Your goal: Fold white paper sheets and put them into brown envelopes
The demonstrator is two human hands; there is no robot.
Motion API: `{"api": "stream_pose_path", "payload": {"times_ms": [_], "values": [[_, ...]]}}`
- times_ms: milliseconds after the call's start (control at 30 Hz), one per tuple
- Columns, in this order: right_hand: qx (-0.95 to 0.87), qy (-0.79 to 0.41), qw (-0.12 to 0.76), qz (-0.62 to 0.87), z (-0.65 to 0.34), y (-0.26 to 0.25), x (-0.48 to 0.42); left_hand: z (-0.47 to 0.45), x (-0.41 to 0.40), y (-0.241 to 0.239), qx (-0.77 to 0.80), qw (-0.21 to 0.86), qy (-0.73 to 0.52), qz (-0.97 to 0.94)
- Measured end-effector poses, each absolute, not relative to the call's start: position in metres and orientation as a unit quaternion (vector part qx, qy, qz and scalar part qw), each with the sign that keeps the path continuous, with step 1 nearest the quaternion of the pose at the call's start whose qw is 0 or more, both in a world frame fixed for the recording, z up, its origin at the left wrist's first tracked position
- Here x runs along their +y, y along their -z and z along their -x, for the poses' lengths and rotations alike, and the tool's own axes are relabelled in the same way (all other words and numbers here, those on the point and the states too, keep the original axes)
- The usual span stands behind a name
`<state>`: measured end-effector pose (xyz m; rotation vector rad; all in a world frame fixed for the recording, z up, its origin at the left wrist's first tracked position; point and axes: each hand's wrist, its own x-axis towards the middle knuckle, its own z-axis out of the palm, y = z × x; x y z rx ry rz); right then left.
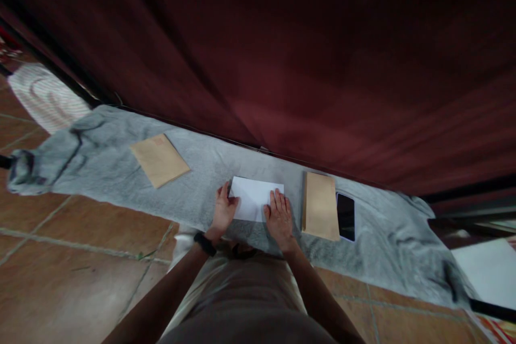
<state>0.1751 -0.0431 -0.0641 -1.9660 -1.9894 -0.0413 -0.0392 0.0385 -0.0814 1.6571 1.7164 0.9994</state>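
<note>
A white sheet of paper (253, 200), possibly folded, lies on the grey cloth in front of me. At its left edge is my left hand (223, 208), the thumb over the paper and the curled fingers along the side, closed on that edge. My right hand (279, 216) rests flat on the sheet's right end with its fingers stretched out. Right of this hand lies a stack of brown envelopes (321, 206). Farther off to the left, a single brown envelope (160, 159) lies at an angle.
The grey cloth (205, 158) covers a long, narrow surface. Partly beside the envelope stack lies a phone (346, 217) with a dark screen. A dark red curtain (282, 75) hangs along the far edge. Floor tiles (72, 274) show below, and a white panel (487, 271) at far right.
</note>
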Motion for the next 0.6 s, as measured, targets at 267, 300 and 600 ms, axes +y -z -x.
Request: {"api": "stream_pose_path", "payload": {"times_ms": [267,300,600], "values": [[-0.692,0.001,0.181,0.699,-0.161,0.054,-0.031,0.041,0.053,0.084,0.591,0.358,-0.391,-0.608],[-0.700,-0.007,0.186,0.690,-0.157,0.053,-0.027,0.040,0.053,0.084,0.585,0.351,-0.391,-0.617],[-0.704,-0.016,0.174,0.689,-0.139,0.063,-0.017,0.038,0.047,0.067,0.605,0.192,-0.322,-0.702]]}}
